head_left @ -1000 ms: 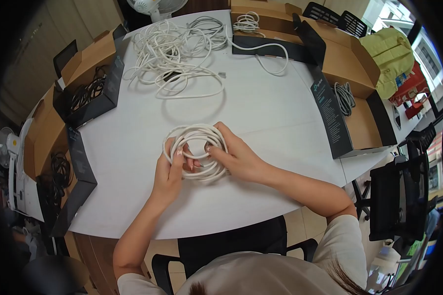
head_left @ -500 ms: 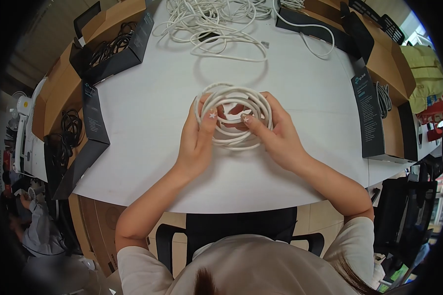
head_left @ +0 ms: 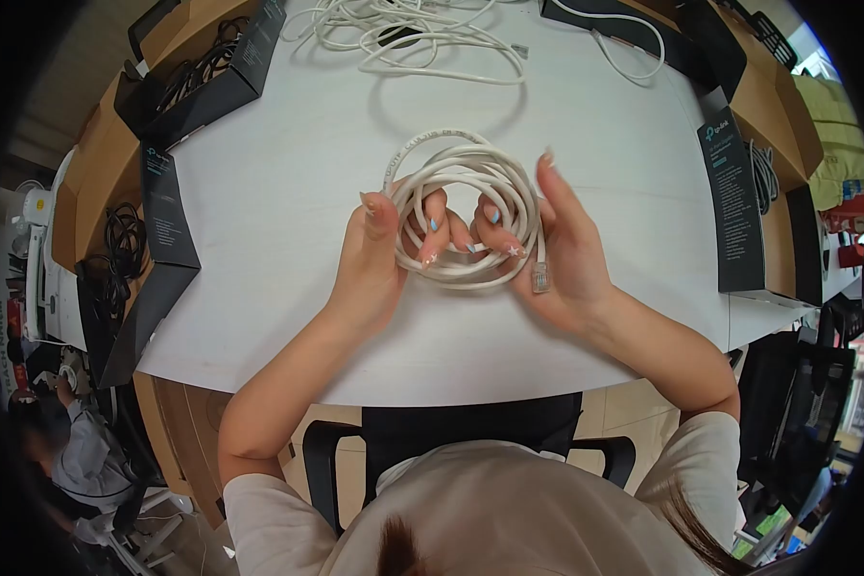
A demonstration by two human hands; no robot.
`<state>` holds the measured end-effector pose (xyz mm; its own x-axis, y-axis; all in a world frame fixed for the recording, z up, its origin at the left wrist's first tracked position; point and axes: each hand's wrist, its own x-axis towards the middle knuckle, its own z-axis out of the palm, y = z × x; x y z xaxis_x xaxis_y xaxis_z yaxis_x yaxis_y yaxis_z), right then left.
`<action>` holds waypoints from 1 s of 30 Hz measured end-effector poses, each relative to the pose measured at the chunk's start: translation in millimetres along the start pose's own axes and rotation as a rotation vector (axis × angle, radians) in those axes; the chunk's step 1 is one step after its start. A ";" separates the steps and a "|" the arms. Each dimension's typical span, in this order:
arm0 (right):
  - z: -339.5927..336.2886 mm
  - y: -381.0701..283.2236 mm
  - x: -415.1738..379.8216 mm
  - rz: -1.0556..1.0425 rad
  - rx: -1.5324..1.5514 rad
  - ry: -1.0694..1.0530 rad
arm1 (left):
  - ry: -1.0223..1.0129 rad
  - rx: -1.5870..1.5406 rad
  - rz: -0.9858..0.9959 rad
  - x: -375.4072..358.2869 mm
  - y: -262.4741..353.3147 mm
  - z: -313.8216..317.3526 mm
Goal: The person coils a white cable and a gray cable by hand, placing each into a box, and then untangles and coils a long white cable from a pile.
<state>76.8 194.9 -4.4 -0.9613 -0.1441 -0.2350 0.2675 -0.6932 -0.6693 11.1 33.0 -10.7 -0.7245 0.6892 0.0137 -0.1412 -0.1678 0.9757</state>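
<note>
Both hands hold one coiled white network cable [head_left: 466,206] just above the middle of the round white table [head_left: 288,202], near its front edge: the left hand [head_left: 379,254] clasps the coil's left side with fingers through the loop, the right hand [head_left: 557,245] cups the right side half open, the clear plug [head_left: 540,278] at its palm. Bare tabletop lies all around the coil. Loose white cables [head_left: 413,29] sprawl at the far edge; open cardboard boxes with black cords [head_left: 178,82] flank the left edge, another box [head_left: 758,144] the right.

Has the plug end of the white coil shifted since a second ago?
Yes. The clear plug now hangs free against the right hand at the lower right of the coiled white cable; earlier it was not showing.
</note>
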 end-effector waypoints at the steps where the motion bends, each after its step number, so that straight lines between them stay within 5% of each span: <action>1: -0.7 -0.8 0.0 0.031 0.031 -0.006 | -0.012 -0.037 -0.035 0.1 2.4 2.9; 9: -6.5 3.3 2.7 0.139 0.102 -0.132 | -0.128 -0.303 -0.177 0.2 3.9 6.1; 21: -2.2 10.4 0.3 0.098 0.086 -0.109 | -0.265 -0.275 -0.147 -3.4 1.7 -0.2; 25: -8.1 9.7 3.3 0.094 0.079 -0.187 | -0.188 -0.233 -0.144 -1.6 4.8 2.8; 30: 2.4 -2.6 4.3 0.114 0.044 0.039 | -0.053 -0.447 -0.076 2.6 2.3 -5.1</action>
<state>71.8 194.4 -1.9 -0.9211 -0.1971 -0.3357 0.3712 -0.7045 -0.6049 5.4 30.9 -9.5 -0.6666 0.7447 -0.0316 -0.4783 -0.3948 0.7844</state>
